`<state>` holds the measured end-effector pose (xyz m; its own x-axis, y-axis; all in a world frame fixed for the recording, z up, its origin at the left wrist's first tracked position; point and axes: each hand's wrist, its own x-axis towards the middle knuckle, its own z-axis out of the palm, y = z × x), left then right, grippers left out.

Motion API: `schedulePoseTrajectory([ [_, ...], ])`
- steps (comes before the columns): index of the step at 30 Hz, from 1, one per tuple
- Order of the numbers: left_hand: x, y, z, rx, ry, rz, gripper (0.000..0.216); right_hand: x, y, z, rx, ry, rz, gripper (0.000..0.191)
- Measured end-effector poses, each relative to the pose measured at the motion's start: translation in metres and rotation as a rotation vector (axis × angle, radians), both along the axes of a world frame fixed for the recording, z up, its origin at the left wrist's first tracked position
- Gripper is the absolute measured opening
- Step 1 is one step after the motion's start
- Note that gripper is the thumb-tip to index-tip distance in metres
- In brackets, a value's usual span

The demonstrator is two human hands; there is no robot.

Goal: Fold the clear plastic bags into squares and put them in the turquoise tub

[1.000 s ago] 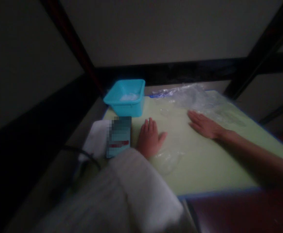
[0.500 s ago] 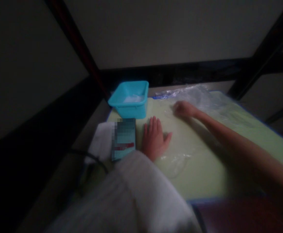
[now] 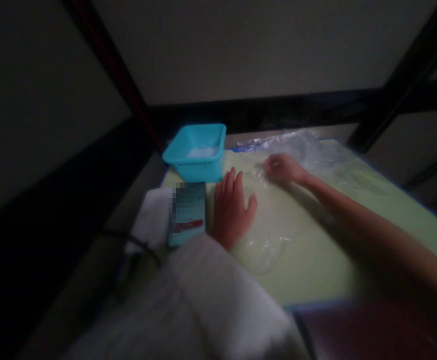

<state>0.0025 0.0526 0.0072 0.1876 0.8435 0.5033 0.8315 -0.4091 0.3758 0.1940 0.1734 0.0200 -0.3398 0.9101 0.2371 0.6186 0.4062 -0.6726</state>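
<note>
My left hand [image 3: 232, 207] is open, fingers stretched and thumb apart, just right of a phone [image 3: 188, 210]. Beside it, a thin clear plastic bag [image 3: 269, 245] lies spread over the pale green tabletop [image 3: 316, 265]. At the bag's far end my right hand [image 3: 281, 167] is closed, its fingertips curled down at the plastic. Blur hides exactly how the fingers grip there.
A turquoise plastic basket [image 3: 199, 167] with whitish contents stands at the far left of the table. More crumpled clear plastic [image 3: 301, 145] lies along the back edge. White cloth [image 3: 148, 215] and a dark cable [image 3: 135, 237] are left of the phone.
My left hand has risen a little from the bag and shifted slightly forward, its fingers now closer together. My right hand stays closed in nearly the same place. The view has shifted slightly.
</note>
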Motion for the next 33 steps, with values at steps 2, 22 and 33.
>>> schedulePoseTrajectory([
  [2,0.001,0.003,0.002,0.037,-0.088,-0.020,0.050,0.001,-0.006,-0.001,0.050,0.053,-0.010,0.016],
  [22,0.016,0.007,-0.018,-0.083,-0.004,-0.261,0.049,0.011,-0.097,-0.019,0.260,-0.034,0.277,0.054],
  [33,0.015,0.000,-0.022,-0.073,0.099,-0.334,0.043,0.040,-0.107,-0.021,0.186,-0.108,0.212,0.035],
])
